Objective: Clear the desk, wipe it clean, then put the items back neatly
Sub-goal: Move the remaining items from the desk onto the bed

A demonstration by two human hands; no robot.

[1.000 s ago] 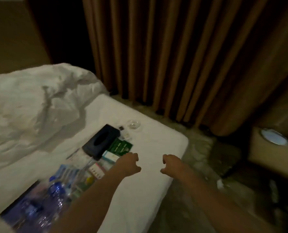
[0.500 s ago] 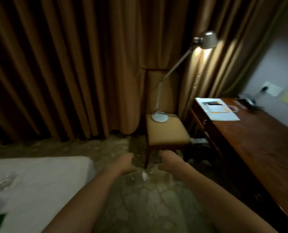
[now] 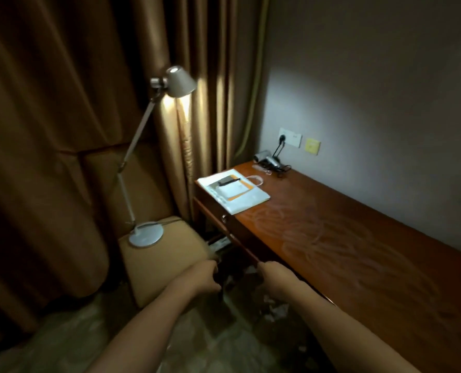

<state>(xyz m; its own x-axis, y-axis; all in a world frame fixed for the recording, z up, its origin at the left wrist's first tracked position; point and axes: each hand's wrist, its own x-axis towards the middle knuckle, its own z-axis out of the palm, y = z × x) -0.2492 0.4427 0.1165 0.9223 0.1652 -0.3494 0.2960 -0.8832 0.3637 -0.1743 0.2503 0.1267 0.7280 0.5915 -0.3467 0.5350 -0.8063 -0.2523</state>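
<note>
Your long brown wooden desk (image 3: pixel 358 251) shows wipe streaks, so the wiping looks done. At its far end lie a white folder (image 3: pixel 233 193) and a hairdryer (image 3: pixel 268 160); most items are not back. Your left hand (image 3: pixel 205 275) and right hand (image 3: pixel 271 273) hang loosely curled and hold nothing beside its near edge.

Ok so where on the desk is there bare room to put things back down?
The long stretch of the desk from the white folder toward the near end is bare wood, bordered by the wall and front edge. The far corner is crowded: the folder, a dark item atop it, and a hairdryer with cord under the wall socket.
</note>
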